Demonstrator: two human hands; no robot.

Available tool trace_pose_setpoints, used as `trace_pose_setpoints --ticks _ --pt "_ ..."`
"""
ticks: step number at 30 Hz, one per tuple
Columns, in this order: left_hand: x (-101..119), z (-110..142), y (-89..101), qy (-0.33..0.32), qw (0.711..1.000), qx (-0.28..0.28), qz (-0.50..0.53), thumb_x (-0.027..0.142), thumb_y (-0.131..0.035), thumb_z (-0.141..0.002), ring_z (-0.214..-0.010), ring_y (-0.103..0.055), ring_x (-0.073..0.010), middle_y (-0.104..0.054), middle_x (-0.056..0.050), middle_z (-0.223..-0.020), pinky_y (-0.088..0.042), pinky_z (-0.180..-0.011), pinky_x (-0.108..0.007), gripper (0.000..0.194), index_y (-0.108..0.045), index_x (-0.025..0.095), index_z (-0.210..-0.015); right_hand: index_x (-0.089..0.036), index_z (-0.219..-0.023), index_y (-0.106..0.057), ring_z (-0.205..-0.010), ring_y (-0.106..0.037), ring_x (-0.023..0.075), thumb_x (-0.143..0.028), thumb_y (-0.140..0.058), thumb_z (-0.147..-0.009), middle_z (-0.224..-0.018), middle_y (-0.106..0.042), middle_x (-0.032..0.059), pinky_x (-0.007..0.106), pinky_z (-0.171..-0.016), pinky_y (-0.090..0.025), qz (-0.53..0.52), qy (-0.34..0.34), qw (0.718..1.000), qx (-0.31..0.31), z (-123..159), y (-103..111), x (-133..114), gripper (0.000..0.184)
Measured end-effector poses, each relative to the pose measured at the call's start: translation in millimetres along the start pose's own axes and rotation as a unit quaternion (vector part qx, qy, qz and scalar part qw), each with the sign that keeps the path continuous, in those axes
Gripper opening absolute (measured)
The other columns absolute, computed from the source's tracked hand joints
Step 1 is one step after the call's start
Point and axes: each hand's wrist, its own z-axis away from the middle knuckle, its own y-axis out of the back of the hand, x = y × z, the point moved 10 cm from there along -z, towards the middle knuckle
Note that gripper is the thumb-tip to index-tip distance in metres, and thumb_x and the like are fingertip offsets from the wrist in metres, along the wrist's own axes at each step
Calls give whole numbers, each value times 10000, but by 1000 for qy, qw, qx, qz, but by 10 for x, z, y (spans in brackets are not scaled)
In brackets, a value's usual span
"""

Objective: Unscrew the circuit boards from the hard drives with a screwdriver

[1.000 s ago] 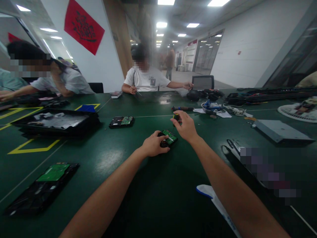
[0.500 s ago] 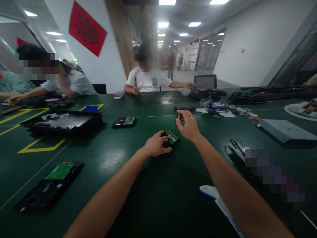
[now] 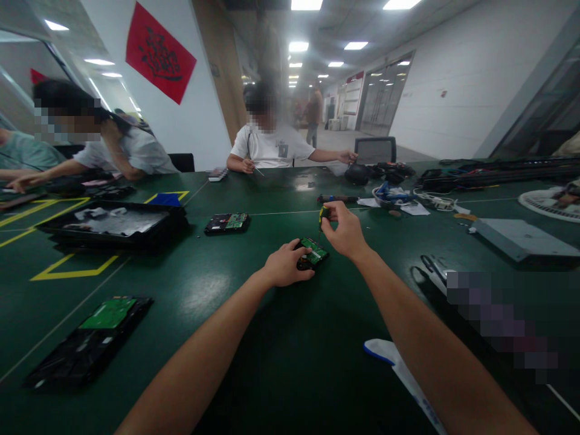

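Note:
A hard drive (image 3: 312, 254) with a green circuit board facing up lies on the dark green table. My left hand (image 3: 288, 263) grips its left side, the fingers over the top and the thumb along the near edge. Between the thumb and fingertips of my right hand (image 3: 345, 229) is a small yellow-and-black screwdriver (image 3: 324, 214). It stands roughly upright, its thin shaft pointing down at the drive's far right corner. Whether the tip touches a screw is too small to tell.
Other hard drives lie at the left front (image 3: 109, 314) and farther back (image 3: 227, 223). A black tray (image 3: 113, 223) holds scraps. To the right are a grey metal box (image 3: 525, 238), a white-and-blue strip (image 3: 385, 349) and another screwdriver (image 3: 338, 199). A co-worker (image 3: 267, 145) sits opposite.
The screwdriver has turned slightly in my right fingers and shows more of its yellow-and-black handle. My left hand stays on the hard drive.

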Motion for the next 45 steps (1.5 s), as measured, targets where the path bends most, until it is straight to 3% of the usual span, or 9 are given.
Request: trace_pose_setpoints --ticks 15,23,27,31,36,41,45 --pt "12 5 11 -6 1000 6 -6 718 -648 -832 -1493 -421 -391 -325 -106 -1695 -420 -1175 -525 780 -545 337 -1504 -233 -1198 -634 -972 -683 266 -306 -634 -948 -1143 -673 116 462 -898 -588 33 25 999 2 -12 23 -61 261" --pt "-16 11 18 4 1000 11 10 742 -653 -817 -1393 -536 -387 -372 -95 -1644 -463 -1143 -495 788 -552 364 -1501 -244 -1215 -611 -964 -682 272 -277 -615 -949 -1117 -691 105 466 -888 -582 20 1 1000 5 -2 16 -3 267" --pt "-20 16 24 9 1000 11 13 731 -669 -810 -1380 -547 -381 -379 -83 -1631 -460 -1148 -481 782 -560 369 -1495 -251 -1235 -633 -1058 -658 297 -306 -610 -962 -1171 -666 122 495 -951 -558 42 26 999 -2 0 15 -65 279" --pt "-18 12 21 8 1000 9 16 730 -675 -809 -1377 -553 -374 -375 -78 -1636 -461 -1148 -465 783 -561 373 -1496 -241 -1271 -616 -1055 -667 294 -254 -583 -956 -1182 -677 126 485 -941 -565 29 10 1000 4 4 15 -25 317" --pt "-14 1 2 5 1000 8 6 721 -671 -818 -1437 -496 -388 -349 -89 -1667 -429 -1176 -476 797 -549 352 -1513 -235 -1247 -633 -1030 -669 286 -314 -622 -962 -1178 -665 125 486 -943 -565 36 21 999 0 2 10 -50 296" --pt "2 -3 1 0 1000 4 5 708 -658 -835 -1492 -430 -395 -334 -91 -1692 -405 -1193 -495 784 -540 345 -1520 -229 -1240 -614 -1005 -671 275 -252 -587 -956 -1171 -673 125 471 -920 -575 27 11 1000 5 -4 16 -23 287" --pt "11 2 -4 -1 1000 -1 6 701 -660 -835 -1511 -401 -401 -319 -97 -1706 -390 -1203 -503 795 -537 325 -1524 -241 -1185 -621 -979 -670 286 -347 -651 -950 -1104 -684 109 475 -894 -579 31 0 1000 7 -3 21 -8 259"
